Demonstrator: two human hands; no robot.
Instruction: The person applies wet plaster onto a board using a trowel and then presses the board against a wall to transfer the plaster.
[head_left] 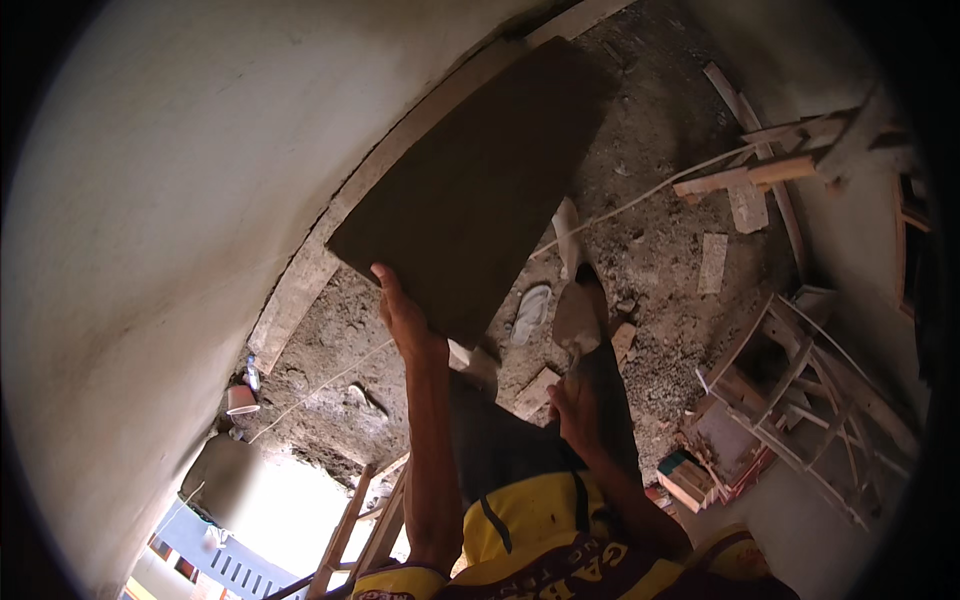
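Observation:
A large dark rectangular slab (470, 190) stretches out ahead of me, close to the pale wall on the left. My left hand (404, 318) grips its near edge by the left corner, its fingertips showing at the rim. What the slab's underside rests on is hidden. Closed around a handle, my right hand (576, 405) holds a trowel (577, 320) in front of my right leg. The trowel's greyish blade points away from me, apart from the slab. Most of the trowel's handle is covered by the fingers.
Rubble and dirt cover the floor (660, 330), with a flattened pale bag (531, 314) and wood offcuts. A thin cord (660, 185) runs across it. To the right stands a wooden frame (800, 390). A pink bucket (241, 400) sits by the left wall (170, 200). Wooden poles (345, 530) rise at lower left.

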